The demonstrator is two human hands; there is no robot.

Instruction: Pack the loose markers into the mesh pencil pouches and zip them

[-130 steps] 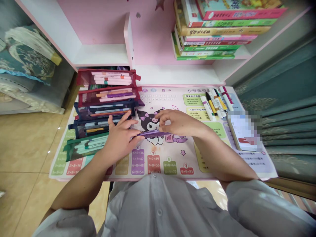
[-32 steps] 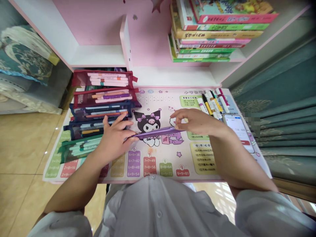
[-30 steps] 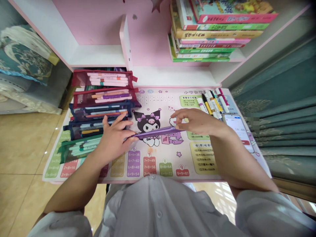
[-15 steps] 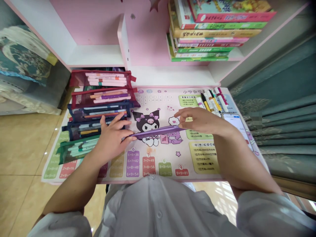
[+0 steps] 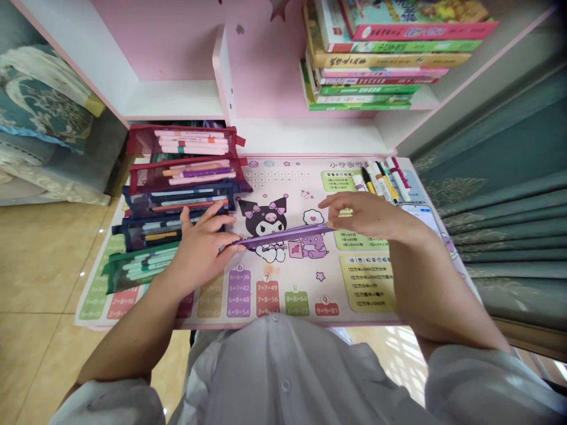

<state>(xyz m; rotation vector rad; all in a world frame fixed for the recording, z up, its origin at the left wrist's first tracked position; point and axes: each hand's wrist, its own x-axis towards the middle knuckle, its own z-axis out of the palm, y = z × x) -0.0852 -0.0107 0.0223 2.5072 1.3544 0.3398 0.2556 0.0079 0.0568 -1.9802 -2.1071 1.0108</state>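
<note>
A purple zipper pouch (image 5: 286,236), seen almost edge-on, stretches between my hands above the desk's printed cartoon figure. My left hand (image 5: 206,239) pinches its left end between thumb and index finger, the other fingers spread over the row of pouches. At the right end, my right hand (image 5: 361,213) has its thumb and index finger closed on the zipper end; its fingertips partly hide what they grip. Left of the purple pouch lie a green mesh pouch (image 5: 142,268) with pale green markers, two navy pouches (image 5: 133,202) and two red pouches (image 5: 144,175), all holding pens.
Several loose markers (image 5: 381,180) lie at the desk's back right, beside a phone (image 5: 420,215) partly behind my right wrist. A stack of books (image 5: 367,77) stands on the shelf behind. Grey-green curtains (image 5: 514,195) hang along the right side.
My right hand has shifted slightly to the right along the pouch's upper edge. My left hand keeps its pinch on the left end.
</note>
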